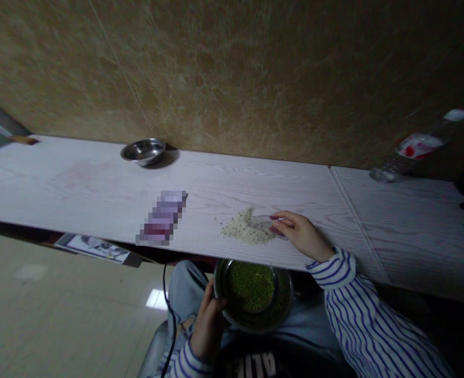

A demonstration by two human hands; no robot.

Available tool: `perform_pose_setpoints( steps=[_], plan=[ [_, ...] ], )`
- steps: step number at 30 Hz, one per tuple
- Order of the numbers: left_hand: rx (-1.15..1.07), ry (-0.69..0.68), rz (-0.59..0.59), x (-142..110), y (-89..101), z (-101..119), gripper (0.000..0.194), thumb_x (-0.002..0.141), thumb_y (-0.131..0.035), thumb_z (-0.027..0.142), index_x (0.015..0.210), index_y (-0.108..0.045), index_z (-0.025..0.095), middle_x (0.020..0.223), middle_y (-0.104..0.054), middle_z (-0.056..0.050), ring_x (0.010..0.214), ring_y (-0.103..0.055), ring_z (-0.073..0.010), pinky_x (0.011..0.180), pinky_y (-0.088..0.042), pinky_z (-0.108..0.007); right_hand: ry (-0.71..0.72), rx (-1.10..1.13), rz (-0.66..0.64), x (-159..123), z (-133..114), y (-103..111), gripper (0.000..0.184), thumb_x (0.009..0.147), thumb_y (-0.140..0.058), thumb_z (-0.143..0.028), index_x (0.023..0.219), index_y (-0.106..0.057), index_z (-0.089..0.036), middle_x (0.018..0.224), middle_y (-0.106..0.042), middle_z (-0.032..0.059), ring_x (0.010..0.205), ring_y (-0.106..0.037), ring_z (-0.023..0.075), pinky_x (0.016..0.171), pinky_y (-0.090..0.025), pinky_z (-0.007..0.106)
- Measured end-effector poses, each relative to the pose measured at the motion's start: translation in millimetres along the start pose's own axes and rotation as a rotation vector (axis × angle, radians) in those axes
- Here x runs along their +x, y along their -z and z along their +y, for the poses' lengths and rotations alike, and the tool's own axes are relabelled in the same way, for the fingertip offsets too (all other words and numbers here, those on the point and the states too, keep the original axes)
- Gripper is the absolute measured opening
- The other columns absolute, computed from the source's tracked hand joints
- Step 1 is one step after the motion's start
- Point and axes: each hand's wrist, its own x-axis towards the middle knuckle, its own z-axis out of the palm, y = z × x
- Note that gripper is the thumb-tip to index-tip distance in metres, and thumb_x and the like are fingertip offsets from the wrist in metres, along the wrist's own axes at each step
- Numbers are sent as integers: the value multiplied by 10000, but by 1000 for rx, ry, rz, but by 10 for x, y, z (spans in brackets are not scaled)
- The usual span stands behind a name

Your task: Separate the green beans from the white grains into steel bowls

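Note:
My left hand [209, 320] grips the left rim of a round metal bowl [287, 294] over my lap, just below the table edge. Small green beans [251, 286], like mung beans, lie inside it. Out on the tabletop, the fingers of my right hand [301, 233] are closed on a small clear cup [260, 221], tilted with its far side at a pile of pale grains [242, 227]. The pile looks like rice with dark specks mixed in. What the cup contains, if anything, I cannot make out.
A smaller metal bowl [143, 152] stands near the wall on the white table [78, 184]. A blurred-out flat object [163, 218] lies left of the grains. At right a clear bottle [417, 147] leans toward the wall. A black cable [169, 304] hangs beside my leg.

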Motion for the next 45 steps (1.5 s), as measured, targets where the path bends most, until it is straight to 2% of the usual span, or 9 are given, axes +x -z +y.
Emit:
perform_pose_setpoints(
  steps=[3,8,14,20,24,32,39,45],
  plan=[
    [-5,13,-11,5,9,-3,611,700,-645,218,1305,-573,268,1145,-710,-73,1193,-571,-336,899,-511,-432,-4,-1,-7,-12,-16,-13,200,808,-619,-322,966,-661,-208,797,-764,61,793,-737,215,756,-585,354],
    [39,26,24,-9,4,11,578,689,-660,251,1261,-585,262,1179,-689,-79,1147,-587,-343,833,-531,-419,-5,-5,-17,-40,-40,-24,200,812,-613,-318,975,-664,-215,804,-763,54,787,-733,209,758,-586,353],
    [75,56,36,11,32,11,632,679,-649,245,1301,-539,256,1162,-684,-93,1105,-592,-344,745,-545,-392,-3,-22,-3,-81,-53,-40,212,813,-623,-315,981,-677,-199,838,-770,65,797,-735,210,772,-592,349],
    [58,64,38,6,14,29,578,687,-648,229,1259,-575,263,1159,-684,-81,1156,-558,-346,817,-531,-407,32,-40,12,-112,-58,-57,183,820,-634,-313,963,-692,-216,844,-776,57,805,-741,206,778,-599,351],
    [39,51,33,-2,7,31,612,680,-664,243,1284,-571,264,1201,-673,-89,1176,-549,-359,865,-515,-436,51,-52,62,-115,-48,-21,188,819,-648,-338,960,-700,-224,844,-780,55,808,-744,216,769,-602,352],
    [65,64,46,6,8,43,618,691,-643,241,1303,-555,260,1212,-664,-94,1112,-579,-359,842,-525,-466,60,-123,154,-279,27,109,216,846,-637,-355,1001,-700,-219,907,-776,76,856,-744,238,789,-601,360],
    [80,55,38,35,8,20,586,682,-637,228,1264,-574,246,1139,-674,-76,1071,-576,-332,811,-525,-434,85,-288,52,-539,56,49,223,901,-594,-343,1041,-723,-227,940,-781,65,868,-745,231,751,-602,327],
    [73,56,50,22,-4,22,580,681,-640,212,1256,-581,267,1134,-673,-62,1013,-577,-306,743,-536,-395,182,-413,119,-524,38,55,204,905,-599,-345,1009,-742,-242,966,-776,50,890,-730,228,841,-578,354]
  ],
)
